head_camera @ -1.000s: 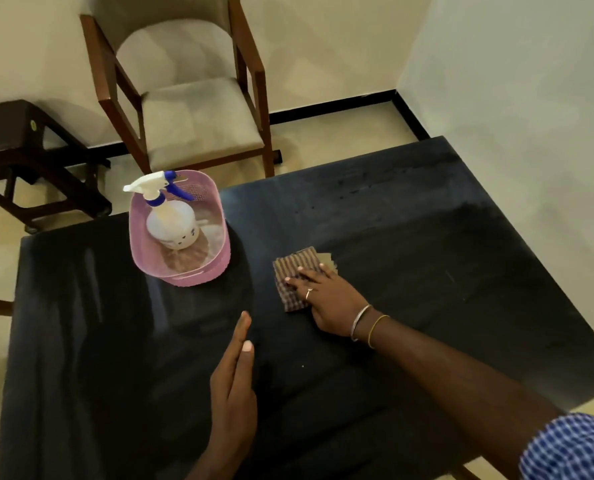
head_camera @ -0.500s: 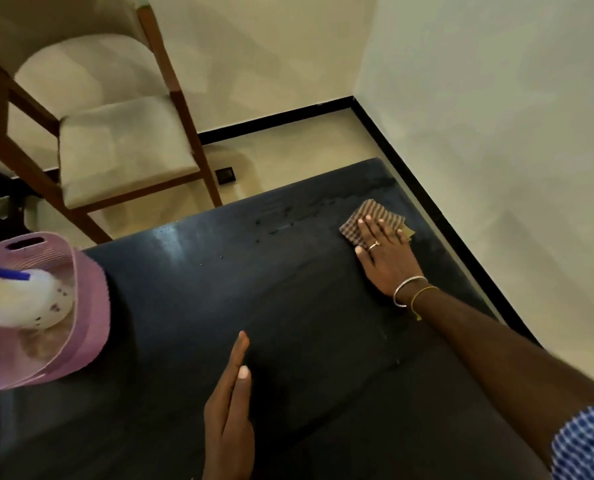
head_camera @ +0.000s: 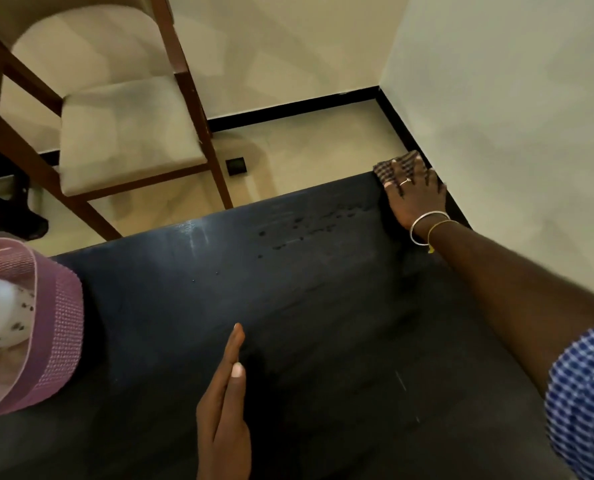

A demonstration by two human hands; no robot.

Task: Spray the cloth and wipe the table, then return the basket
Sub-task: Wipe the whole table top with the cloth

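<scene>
My right hand (head_camera: 416,195) presses a brown checked cloth (head_camera: 383,169) flat on the far right corner of the black table (head_camera: 306,323), fingers spread and straight. Part of the cloth sticks out past the table's far edge. Water droplets (head_camera: 309,226) lie on the table left of that hand. At the near middle my left hand (head_camera: 226,414) rests on edge on the table, fingers straight, holding nothing. A pink basket (head_camera: 54,327) stands at the left edge of view with a white spray bottle (head_camera: 1,320) lying inside it, half cut off.
A wooden chair (head_camera: 125,133) with a beige seat stands beyond the table's far edge. A cream wall (head_camera: 513,116) runs close along the table's right side, with black skirting. A small dark square (head_camera: 236,166) sits on the floor.
My right hand has slid the cloth from the middle of the table out to the far right corner. The view has swung right, so the basket now lies at the left edge.
</scene>
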